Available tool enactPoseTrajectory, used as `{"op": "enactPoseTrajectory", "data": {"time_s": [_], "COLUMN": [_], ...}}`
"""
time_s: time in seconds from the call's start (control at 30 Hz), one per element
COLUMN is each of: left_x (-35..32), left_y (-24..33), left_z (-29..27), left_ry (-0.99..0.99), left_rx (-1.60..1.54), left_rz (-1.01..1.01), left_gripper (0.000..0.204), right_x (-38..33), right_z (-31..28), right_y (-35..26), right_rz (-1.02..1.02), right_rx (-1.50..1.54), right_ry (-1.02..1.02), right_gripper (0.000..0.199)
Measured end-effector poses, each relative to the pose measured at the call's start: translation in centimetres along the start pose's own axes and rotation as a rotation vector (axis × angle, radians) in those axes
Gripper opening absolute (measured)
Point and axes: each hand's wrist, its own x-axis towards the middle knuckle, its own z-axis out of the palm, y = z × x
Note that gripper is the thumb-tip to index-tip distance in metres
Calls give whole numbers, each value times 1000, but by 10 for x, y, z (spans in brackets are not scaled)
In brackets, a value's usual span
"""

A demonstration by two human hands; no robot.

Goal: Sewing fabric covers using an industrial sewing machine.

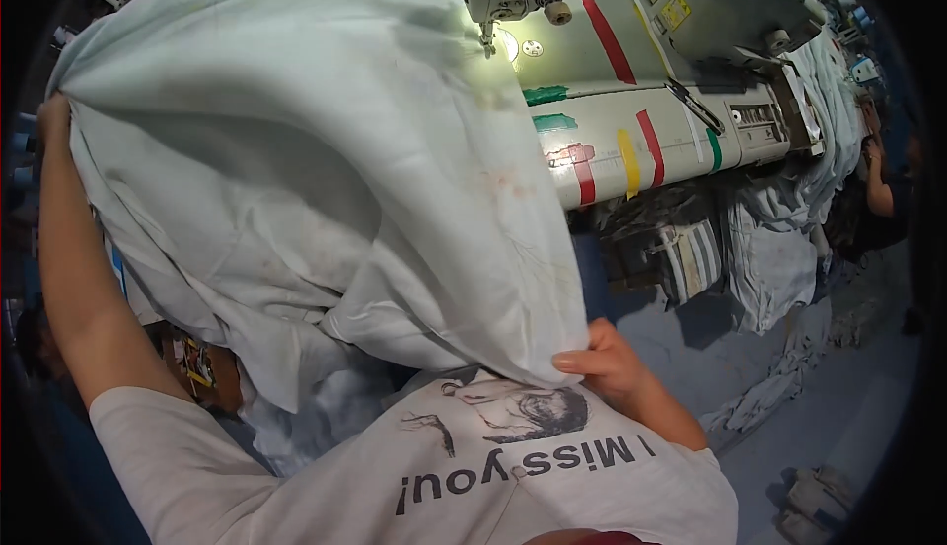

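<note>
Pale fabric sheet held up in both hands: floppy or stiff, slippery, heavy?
Likely floppy: the pale fabric sheet sags and folds between the left hand and the right hand. Probably light for its size, as a fingertip pinch holds its corner. Its smooth sheen suggests it may slide easily over the sewing machine table.

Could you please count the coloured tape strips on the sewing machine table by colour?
On the sewing machine table:
Red tape strips: 3
Green tape strips: 3
Yellow tape strips: 1
Total: 7
Both hands, left hand and right hand, grip the pale fabric.
</note>
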Motion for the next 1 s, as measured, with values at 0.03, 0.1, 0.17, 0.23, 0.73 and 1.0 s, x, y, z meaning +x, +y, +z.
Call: {"op": "enactPoseTrajectory", "data": {"time_s": [0.03,0.1,0.17,0.23,0.73,1.0], "left_x": [-20,-89,-185,-294,-346,-430], "left_y": [3,29,78,133,263,279], "left_z": [21,49,50,36,73,-4], "left_ry": [-17,-125,-48,37,-109,-208], "left_rx": [-106,-521,-903,-857,-393,-350], "left_rz": [-134,-224,-34,435,410,515], "left_gripper": [55,54,60,65,39,39], "right_x": [8,18,23,25,64,81], "right_z": [-4,-13,-20,-26,-28,-29], "right_y": [14,32,39,38,24,-7], "right_rz": [82,118,160,150,88,7], "right_rx": [4,-61,-115,-173,-110,-21], "right_ry": [-21,-46,-45,-99,-173,-262], "right_gripper": [17,17,18,21,21,18]}}
